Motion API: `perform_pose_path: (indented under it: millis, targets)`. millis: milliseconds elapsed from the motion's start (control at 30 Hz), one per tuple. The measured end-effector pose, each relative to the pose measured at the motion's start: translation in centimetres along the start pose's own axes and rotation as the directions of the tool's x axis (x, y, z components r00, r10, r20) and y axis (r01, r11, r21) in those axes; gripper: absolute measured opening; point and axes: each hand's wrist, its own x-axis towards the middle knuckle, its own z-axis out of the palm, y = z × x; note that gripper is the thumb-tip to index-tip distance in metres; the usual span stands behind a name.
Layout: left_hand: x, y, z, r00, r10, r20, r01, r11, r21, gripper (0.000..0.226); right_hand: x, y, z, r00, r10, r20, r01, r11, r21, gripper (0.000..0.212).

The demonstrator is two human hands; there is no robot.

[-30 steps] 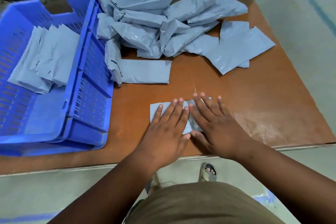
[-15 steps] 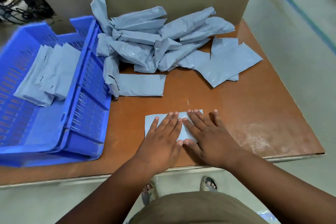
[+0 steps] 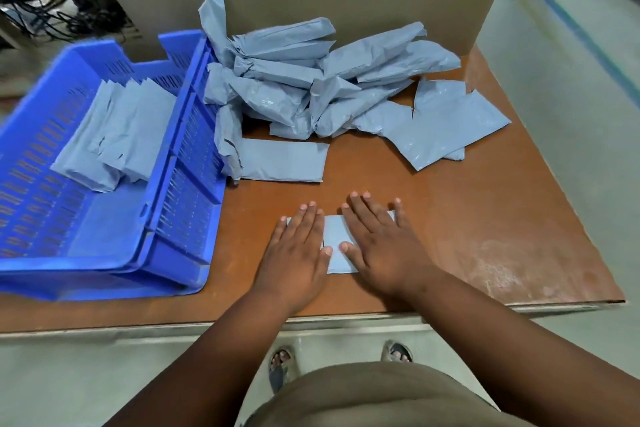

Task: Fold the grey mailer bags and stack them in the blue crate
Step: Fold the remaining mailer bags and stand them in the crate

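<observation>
One brown wooden table (image 3: 450,218). One blue slatted plastic crate (image 3: 180,191), left, holding several folded grey mailers (image 3: 114,135). One loose grey mailer heap (image 3: 311,80) behind. One small folded grey mailer bag (image 3: 335,246) at the front edge, pressed flat under left hand (image 3: 298,253) and right hand (image 3: 384,250), fingers straight.

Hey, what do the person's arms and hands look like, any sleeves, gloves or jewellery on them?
Both forearms are bare: no sleeves reach into view, and no gloves, rings, watch or wristbands show on the left hand or right hand. Fingernails are short and unpainted.

Olive-brown top (image 3: 374,395), bare forearms, sandals (image 3: 278,367)
</observation>
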Motion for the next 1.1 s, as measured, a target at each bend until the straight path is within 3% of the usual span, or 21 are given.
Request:
perform_pose_path:
  millis: [267, 367, 467, 600, 767, 1100]
  targets:
    - [-3.0, -4.1, -0.2, 0.981, -0.19, 0.028, 0.19, 0.982, 0.01, 0.078, -2.4, 4.0, -0.9, 0.986, 0.155, 0.065, -0.153, 0.988, -0.037, 0.076]
    - [-3.3, -3.1, -0.9, 0.975, -0.219, -0.021, 0.217, 0.973, -0.076, 0.078, -2.7, 4.8, -1.8, 0.973, 0.232, 0.003, -0.232, 0.973, 0.009, 0.078]
    - [-1.5, -0.1, -2.0, 0.991, -0.091, -0.094, 0.08, 0.99, -0.115, 0.072, -1.1, 2.9, -2.9, 0.983, 0.162, -0.091, -0.164, 0.986, -0.019, 0.073]
    - [1.0, 2.9, -1.8, 0.997, 0.043, -0.066, -0.05, 0.993, -0.105, 0.074, 1.5, -1.9, -2.1, 0.998, 0.015, -0.062, -0.018, 0.999, -0.042, 0.072]
    - [0.5, 1.1, -0.1, 0.999, 0.028, -0.016, -0.028, 1.0, -0.002, 0.071, 1.1, -1.0, 0.3, 1.0, 0.022, -0.022, -0.022, 1.0, -0.01, 0.069]
    - [-1.3, -4.3, -1.6, 0.987, -0.146, 0.071, 0.15, 0.987, -0.058, 0.08, -0.8, 2.5, -0.4, 0.999, 0.047, 0.004, -0.047, 0.998, 0.033, 0.074]
